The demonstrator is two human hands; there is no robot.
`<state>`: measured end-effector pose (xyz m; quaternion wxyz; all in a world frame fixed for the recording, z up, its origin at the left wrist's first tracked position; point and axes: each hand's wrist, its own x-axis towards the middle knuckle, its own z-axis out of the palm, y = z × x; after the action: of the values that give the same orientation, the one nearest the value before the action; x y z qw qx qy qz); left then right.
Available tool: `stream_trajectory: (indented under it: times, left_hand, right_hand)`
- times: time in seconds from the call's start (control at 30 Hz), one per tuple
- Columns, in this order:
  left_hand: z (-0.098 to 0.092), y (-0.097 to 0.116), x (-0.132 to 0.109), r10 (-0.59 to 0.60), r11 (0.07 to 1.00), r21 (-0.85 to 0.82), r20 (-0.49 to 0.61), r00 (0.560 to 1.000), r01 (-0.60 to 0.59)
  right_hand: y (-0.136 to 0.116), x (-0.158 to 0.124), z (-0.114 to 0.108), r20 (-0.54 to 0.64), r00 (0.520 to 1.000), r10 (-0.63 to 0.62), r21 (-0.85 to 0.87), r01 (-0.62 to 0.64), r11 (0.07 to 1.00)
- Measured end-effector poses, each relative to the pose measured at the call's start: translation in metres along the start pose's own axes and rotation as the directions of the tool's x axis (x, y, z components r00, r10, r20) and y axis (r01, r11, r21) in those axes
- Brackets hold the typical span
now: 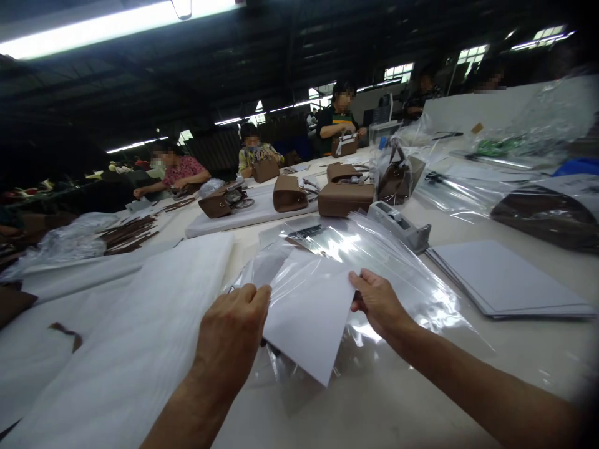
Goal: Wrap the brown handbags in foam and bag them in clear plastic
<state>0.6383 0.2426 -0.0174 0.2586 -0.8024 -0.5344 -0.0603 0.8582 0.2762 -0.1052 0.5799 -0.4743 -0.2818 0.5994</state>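
White foam sheeting (140,324), thin and translucent, covers the left of the pale bench (421,399). Beside it the left hand (231,324), fingers curled, pinches the left edge of a flat white sheet of paper (311,321). Paper lies centre-bench, its upper part under a clear glossy plastic bag (388,262). Far behind, brown leather handbags (290,192) stand where other people sit working. Right hand (377,302) grips the paper's right corner, thumb on top. Beyond it a grey tape dispenser (400,226); further right a stack of white rectangular sheets (505,280), lying flat.
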Motion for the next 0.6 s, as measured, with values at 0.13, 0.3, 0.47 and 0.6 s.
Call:
stream_trajectory:
  times: [0.13,0.3,0.47,0.6]
  left_hand:
    - [0.004,-0.003,-0.011,0.028,0.998,-0.044,-0.102,0.994,-0.032]
    - [0.004,0.018,-0.010,0.055,0.963,-0.252,-0.147,0.988,-0.091]
    - [0.030,0.026,-0.015,0.026,0.975,-0.215,-0.115,0.993,-0.051]
    - [0.070,0.014,-0.023,-0.008,0.978,-0.209,-0.081,0.997,-0.009]
  right_hand:
    - [0.001,0.004,-0.001,-0.045,0.999,0.011,0.034,-0.009,0.999]
    - [0.021,0.021,0.054,-0.012,1.000,0.023,0.079,-0.022,0.997]
    - [0.029,0.045,0.086,0.004,1.000,0.009,0.096,-0.010,0.995]
    - [0.016,0.026,0.057,0.092,0.996,-0.004,0.064,-0.002,0.998]
